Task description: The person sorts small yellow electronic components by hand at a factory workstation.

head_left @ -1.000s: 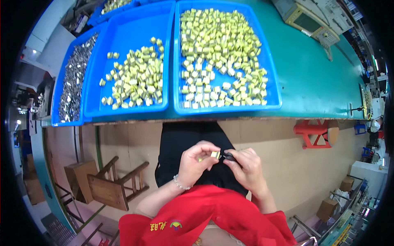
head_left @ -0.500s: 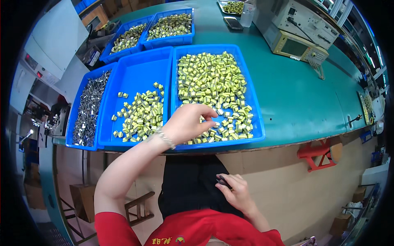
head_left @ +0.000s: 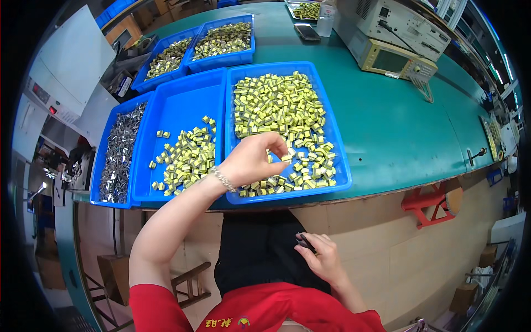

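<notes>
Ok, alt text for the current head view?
The person's left hand reaches among small yellow parts in a blue tray on a green table; the right hand holds a dark tool above the lap. Other blue trays stand alongside.

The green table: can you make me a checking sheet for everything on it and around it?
Surface: green table with one dark spot
Job's things: yellow blocks in right front tray and middle front tray; metal bits in left front tray
Clutter: phone and bottle at far side
Hands: left hand at the blocks, grip unclear; right hand holds dark tool
Cables: pale cable by the screen machine
Surroundings: red stool on the floor; cardboard box at the left
</notes>
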Demonstrator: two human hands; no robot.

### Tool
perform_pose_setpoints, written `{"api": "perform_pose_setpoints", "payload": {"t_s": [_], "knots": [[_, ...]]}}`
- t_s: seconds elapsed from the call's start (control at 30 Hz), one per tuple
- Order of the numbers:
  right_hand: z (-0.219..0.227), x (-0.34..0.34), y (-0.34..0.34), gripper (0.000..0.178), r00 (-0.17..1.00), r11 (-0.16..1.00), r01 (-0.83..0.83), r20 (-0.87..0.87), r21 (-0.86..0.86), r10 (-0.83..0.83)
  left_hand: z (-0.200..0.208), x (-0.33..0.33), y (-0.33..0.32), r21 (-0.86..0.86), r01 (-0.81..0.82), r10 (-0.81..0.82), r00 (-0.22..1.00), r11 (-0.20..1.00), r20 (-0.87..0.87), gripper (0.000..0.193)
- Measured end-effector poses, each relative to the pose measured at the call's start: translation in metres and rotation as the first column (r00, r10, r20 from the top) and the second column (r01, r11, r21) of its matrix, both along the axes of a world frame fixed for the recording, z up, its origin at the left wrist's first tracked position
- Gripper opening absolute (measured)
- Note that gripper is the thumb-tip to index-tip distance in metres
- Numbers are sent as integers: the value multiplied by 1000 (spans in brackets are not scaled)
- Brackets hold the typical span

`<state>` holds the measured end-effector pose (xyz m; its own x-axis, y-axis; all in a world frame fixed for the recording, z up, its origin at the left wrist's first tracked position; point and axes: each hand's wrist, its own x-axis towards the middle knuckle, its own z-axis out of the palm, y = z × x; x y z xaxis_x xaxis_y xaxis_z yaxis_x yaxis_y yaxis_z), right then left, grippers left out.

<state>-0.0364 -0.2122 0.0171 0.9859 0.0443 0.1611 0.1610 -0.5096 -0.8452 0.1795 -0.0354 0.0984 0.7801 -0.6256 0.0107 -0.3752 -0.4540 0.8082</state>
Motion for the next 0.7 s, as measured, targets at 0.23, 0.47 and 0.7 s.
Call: {"api": "perform_pose_setpoints", "payload": {"t_s": [0.23, 0.47, 0.7], "knots": [[7, -4, 5, 18, 980, 935, 173, -153, 308, -131, 16, -82, 32, -380, -138, -67, 874, 915, -480, 29], [22, -4, 13, 10, 958, 853, 230, -265, 469, -112, -66, -160, 24, -578, -358, -134, 757, 733, -639, 35], [19, -5, 19, 12, 977, 935, 141, -196, 324, -79, -89, -185, 19, -520, -331, 200, 935, 788, -292, 39]]}}
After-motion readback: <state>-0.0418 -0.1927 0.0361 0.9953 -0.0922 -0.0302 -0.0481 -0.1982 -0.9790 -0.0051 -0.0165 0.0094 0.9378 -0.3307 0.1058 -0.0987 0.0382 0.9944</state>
